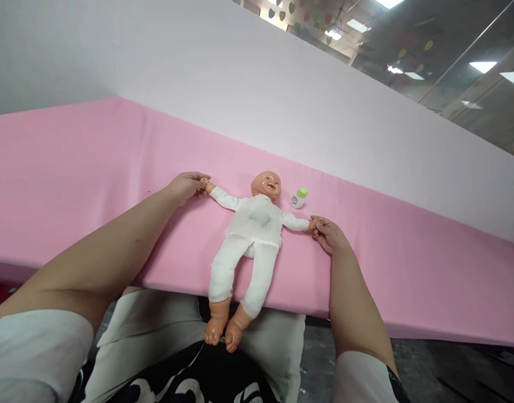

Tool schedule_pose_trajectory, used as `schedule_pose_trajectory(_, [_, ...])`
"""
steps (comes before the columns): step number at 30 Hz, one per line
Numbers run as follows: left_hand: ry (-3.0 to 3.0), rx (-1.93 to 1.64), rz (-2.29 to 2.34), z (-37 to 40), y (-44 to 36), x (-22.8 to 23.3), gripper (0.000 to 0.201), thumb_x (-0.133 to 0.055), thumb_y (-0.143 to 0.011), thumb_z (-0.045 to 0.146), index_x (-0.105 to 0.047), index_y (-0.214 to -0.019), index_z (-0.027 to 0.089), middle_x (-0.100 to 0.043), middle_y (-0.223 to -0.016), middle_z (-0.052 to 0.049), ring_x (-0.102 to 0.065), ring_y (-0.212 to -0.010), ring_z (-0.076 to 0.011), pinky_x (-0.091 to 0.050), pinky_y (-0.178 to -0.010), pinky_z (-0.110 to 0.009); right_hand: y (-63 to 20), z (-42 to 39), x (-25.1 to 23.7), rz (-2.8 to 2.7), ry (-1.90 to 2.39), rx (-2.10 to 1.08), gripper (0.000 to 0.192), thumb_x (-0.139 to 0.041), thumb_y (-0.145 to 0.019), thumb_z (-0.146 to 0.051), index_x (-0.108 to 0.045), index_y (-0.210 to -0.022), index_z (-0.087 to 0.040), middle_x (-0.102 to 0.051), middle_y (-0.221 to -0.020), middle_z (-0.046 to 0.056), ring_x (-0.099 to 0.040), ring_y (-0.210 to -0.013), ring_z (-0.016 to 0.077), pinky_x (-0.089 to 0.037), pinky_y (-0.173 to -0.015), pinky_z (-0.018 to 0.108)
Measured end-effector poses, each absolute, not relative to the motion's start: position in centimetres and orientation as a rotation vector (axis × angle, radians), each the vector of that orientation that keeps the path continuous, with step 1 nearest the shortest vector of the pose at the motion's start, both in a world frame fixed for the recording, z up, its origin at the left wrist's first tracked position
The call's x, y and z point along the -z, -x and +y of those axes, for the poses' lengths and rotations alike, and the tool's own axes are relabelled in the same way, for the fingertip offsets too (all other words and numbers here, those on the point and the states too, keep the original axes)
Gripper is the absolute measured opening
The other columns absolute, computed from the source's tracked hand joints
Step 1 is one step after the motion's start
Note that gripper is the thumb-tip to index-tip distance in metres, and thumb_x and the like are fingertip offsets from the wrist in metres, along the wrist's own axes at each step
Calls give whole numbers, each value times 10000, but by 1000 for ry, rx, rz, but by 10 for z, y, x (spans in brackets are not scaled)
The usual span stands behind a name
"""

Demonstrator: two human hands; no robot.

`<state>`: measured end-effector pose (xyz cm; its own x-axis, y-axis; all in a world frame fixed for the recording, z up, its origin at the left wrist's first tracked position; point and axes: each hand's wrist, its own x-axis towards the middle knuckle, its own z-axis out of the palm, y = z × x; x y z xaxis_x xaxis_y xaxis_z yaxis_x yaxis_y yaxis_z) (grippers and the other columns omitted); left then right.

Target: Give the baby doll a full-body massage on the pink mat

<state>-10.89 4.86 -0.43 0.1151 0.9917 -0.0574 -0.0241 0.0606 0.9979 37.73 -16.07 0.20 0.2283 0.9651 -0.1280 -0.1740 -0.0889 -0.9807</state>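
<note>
A baby doll (253,224) in a white top and white trousers lies on its back, face up, its arms stretched out to both sides. My left hand (188,187) is closed on the doll's hand at the left. At the right, my right hand (329,234) pinches the doll's other hand between thumb and fingers. The doll's bare feet hang past the front edge, above my lap. Beside its head lies a small white bottle (297,200) with a green cap, apart from both my hands.
Pink cloth (408,252) covers the long surface under the doll. A white wall (282,95) rises along its back edge, with glass panes and ceiling lights above. My legs (156,330) are close under the front edge.
</note>
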Motion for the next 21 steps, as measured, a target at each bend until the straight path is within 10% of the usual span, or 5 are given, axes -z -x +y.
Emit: schedule_pose_trajectory(21, [-1219,-1090,1234,40,102,-6,86,-743,-808,185,-762,-875,134,-677,-652,-75,-589,-505,-161,-442,-483,-286,-379,-150,4,-809,1421,-956,420,-861,-777,-576,-706,-852,-193,-512,-550,-46,-352,-418,49,-296,-376,179])
